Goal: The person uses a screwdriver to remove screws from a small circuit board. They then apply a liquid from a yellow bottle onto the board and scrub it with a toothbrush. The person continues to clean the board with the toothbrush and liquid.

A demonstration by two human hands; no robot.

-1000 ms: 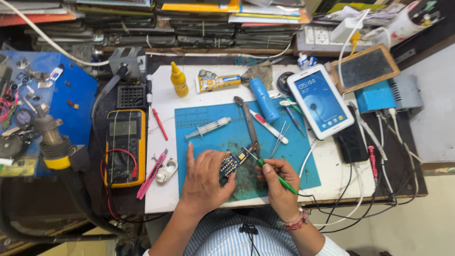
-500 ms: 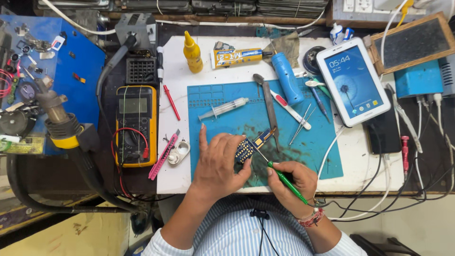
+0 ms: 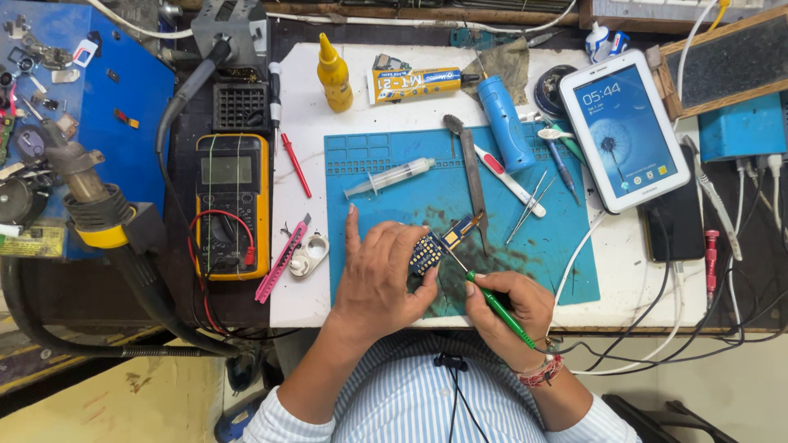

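I hold a tiny board and poke it with a green tool.

My left hand (image 3: 379, 279) pinches the little circuit board (image 3: 430, 251) over the blue mat (image 3: 542, 254). My right hand (image 3: 510, 308) is closed around the green tool (image 3: 492, 302), its tip touching the board.

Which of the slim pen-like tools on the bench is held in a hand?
The green-handled tool, gripped by the right hand. The red screwdriver and white syringe lie untouched.

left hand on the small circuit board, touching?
Touching. Head view: the left hand pins the small circuit board with its fingertips, no gap visible.
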